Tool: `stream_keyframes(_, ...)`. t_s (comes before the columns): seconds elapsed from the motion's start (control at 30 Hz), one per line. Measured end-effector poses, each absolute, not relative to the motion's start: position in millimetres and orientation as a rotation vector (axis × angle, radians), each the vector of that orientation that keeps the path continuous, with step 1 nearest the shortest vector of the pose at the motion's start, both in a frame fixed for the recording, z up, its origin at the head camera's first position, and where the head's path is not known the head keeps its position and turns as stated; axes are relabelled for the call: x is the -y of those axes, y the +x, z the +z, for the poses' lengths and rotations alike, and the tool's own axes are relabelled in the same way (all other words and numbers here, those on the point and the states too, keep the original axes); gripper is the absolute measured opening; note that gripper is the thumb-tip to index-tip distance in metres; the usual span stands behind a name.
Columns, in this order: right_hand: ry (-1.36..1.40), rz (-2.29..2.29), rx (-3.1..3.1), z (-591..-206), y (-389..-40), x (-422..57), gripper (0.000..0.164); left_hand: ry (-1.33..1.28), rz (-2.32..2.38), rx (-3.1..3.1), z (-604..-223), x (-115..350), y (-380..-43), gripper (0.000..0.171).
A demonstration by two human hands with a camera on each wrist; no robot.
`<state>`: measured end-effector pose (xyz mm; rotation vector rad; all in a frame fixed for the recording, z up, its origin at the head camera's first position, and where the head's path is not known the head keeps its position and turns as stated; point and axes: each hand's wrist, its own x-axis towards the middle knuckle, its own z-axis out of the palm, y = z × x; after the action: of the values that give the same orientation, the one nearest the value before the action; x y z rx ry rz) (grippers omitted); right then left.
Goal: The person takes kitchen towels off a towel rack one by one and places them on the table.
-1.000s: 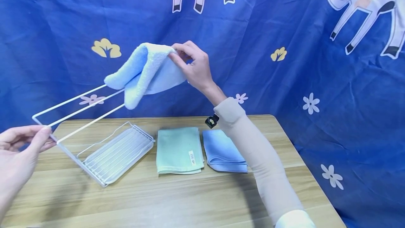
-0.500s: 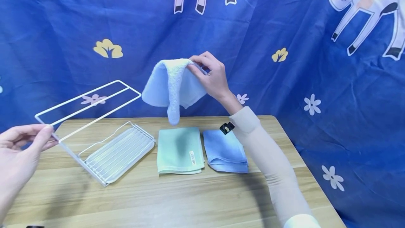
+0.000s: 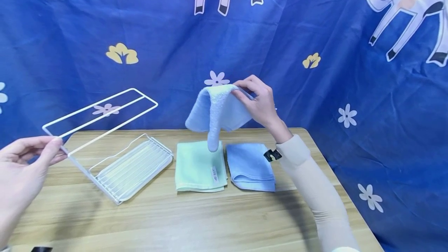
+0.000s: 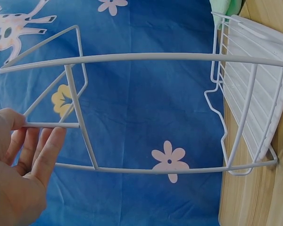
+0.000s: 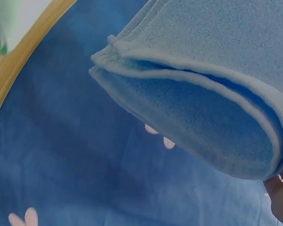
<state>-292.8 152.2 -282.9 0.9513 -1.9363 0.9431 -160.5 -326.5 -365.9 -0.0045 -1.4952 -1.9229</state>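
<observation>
In the head view my left hand (image 3: 29, 164) grips the side bar of a white wire rack (image 3: 105, 129) standing on the table at left, with a white tray (image 3: 134, 170) in its base. The left wrist view shows the thumb and fingers around a short bar of the rack. My right hand (image 3: 258, 100) pinches the top of a light blue towel (image 3: 218, 108), which hangs in folds in the air, apart from the rack. Below it lie a folded mint green towel (image 3: 196, 166) and a folded blue towel (image 3: 250, 166). In the right wrist view the held towel (image 5: 212, 108) covers most fingers.
The wooden table (image 3: 182, 224) ends at a rounded right back corner. Behind and to the right hangs a blue curtain (image 3: 336, 88) printed with cows and flowers. A small dark clip (image 3: 272, 155) sits by the right sleeve.
My right hand has carried the light blue towel off the rack's top bars, to the right and down, above the folded towels. The left hand keeps its grip on the rack.
</observation>
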Motion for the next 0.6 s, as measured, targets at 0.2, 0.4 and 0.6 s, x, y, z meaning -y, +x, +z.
stream_keyframes(0.2, 0.901, 0.927, 1.988, -297, -281, -180, 0.01, 0.021, -1.871, 1.57, -364, 327, -158, 0.02)
stream_keyframes(0.4, 0.868, 0.899, 2.052, -310, -269, -207, 0.01, 0.103, -1.838, 1.631, -365, 331, -157, 0.015)
stream_keyframes(0.6, 0.858, 0.846, 2.07, -322, -258, -234, 0.013, 0.132, -1.771, 1.697, -366, 334, -158, 0.017)
